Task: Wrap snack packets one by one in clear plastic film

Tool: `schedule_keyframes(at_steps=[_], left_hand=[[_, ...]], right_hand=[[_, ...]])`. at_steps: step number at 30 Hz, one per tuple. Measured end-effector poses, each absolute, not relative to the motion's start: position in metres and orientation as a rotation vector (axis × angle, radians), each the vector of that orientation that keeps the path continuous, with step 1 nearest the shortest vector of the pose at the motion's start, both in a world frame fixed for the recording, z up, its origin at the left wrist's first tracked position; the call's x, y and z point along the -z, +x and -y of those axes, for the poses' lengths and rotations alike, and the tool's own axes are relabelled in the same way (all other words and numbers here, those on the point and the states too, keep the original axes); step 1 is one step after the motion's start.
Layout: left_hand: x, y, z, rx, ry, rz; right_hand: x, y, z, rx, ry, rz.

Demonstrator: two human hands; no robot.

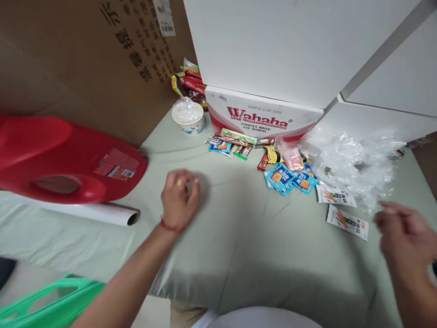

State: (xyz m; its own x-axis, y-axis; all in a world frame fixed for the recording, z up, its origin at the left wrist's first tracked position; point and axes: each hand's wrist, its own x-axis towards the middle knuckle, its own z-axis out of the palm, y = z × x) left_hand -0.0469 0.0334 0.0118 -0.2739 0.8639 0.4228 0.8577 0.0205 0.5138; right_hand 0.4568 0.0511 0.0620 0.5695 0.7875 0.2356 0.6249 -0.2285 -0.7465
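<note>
My left hand (pixel 179 199) rests over the table with its fingers curled into a loose fist and a small gap inside the thumb; nothing shows in it. A red band circles that wrist. At the right, my right hand (pixel 406 234) is slightly blurred, its fingers closed together at the edge of a heap of clear plastic wrappers (pixel 355 159). Whether it grips anything is hidden. Left of it lie two white snack packets, one lower (pixel 347 223) and one upper (pixel 336 196). Several blue snack packets (pixel 280 176) and a pink packet (pixel 292 157) lie beyond.
A Wahaha water carton (pixel 261 119) stands behind the snacks, with a paper bowl (pixel 188 119) and mixed snack packs (pixel 232 139) near it. At left are a brown carton (pixel 85 59), a red jug (pixel 112 161) and a white roll (pixel 102 213). A green bag (pixel 51 298) hangs below.
</note>
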Motion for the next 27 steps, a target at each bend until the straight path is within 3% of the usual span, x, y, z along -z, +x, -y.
schedule_keyframes(at_steps=[5, 10, 16, 23, 27], left_hand=[[-0.030, -0.085, -0.167, -0.978, 1.865, -2.346], [-0.036, -0.109, -0.203, -0.777, 1.824, -2.361], [-0.043, -0.077, -0.109, -0.936, 2.082, -2.173], [-0.039, 0.058, 0.046, -1.233, 2.246, -1.304], [-0.037, 0.099, 0.072, -1.205, 2.183, -0.986]], right_hand=[[-0.020, 0.417, 0.045, -0.499, -1.963, 1.471], [-0.013, 0.422, 0.075, -0.634, -1.985, 1.296], [-0.015, 0.424, 0.075, -0.755, -1.890, 0.974], [-0.021, 0.332, 0.051, -1.623, -1.152, 0.628], [-0.012, 0.318, 0.054, -1.849, -0.929, 0.443]])
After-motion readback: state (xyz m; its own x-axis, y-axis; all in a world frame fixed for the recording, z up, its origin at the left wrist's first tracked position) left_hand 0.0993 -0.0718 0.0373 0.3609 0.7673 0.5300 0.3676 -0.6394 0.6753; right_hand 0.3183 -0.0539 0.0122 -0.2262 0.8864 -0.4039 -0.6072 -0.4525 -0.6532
